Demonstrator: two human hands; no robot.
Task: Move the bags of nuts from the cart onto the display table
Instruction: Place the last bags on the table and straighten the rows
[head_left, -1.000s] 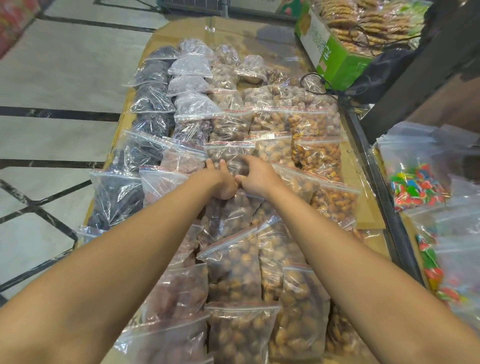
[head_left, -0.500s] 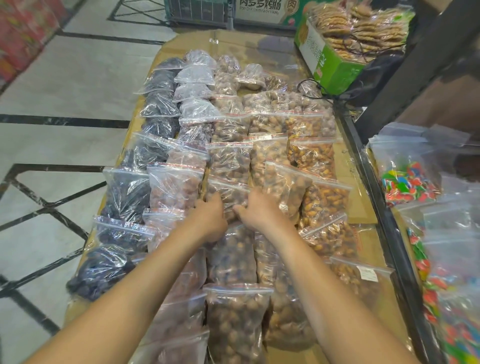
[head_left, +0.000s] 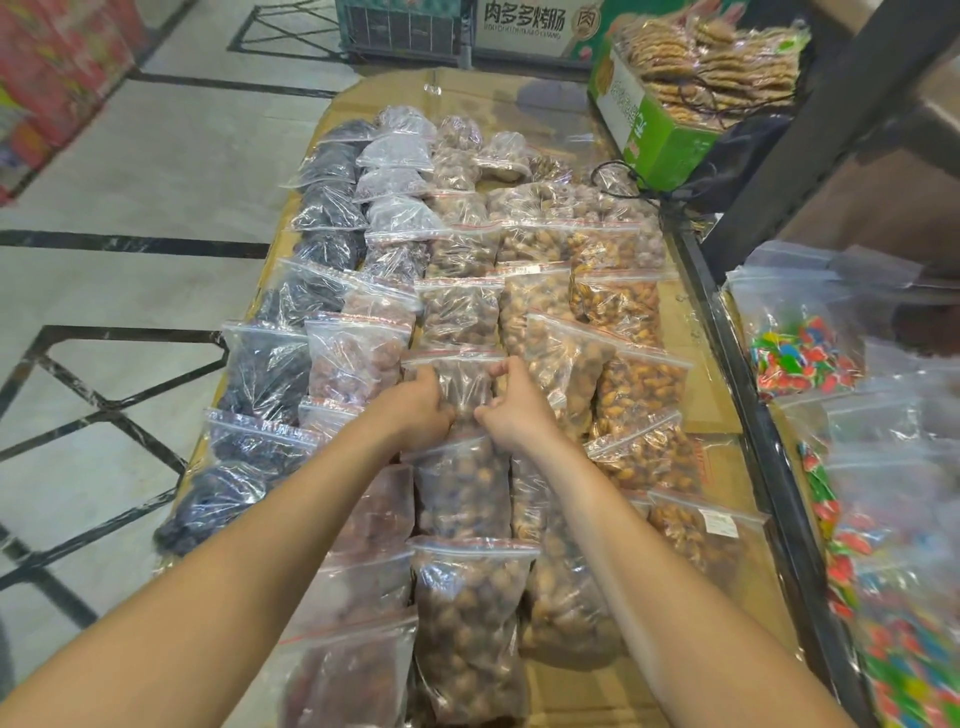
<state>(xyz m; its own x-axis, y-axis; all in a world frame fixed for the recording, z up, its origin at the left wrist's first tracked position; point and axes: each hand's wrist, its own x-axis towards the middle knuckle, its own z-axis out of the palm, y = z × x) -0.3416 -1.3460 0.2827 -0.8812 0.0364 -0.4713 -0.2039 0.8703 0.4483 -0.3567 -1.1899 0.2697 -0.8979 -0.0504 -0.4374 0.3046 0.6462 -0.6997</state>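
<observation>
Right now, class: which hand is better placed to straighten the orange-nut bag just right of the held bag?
Right hand: it lies beside the orange-nut bag; left hand grips the held bag's far side.

Both hands on one bag among rows of bagged nuts

The left hand (head_left: 418, 410) and right hand (head_left: 514, 410) grip a clear zip-top plastic bag of brown nuts (head_left: 464, 382) lying on the cardboard-covered display table (head_left: 696, 384).

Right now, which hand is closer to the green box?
Right. The right hand grips the nut bag on the side toward the green box, far back right; the left hand grips its other side, farther away.
</observation>
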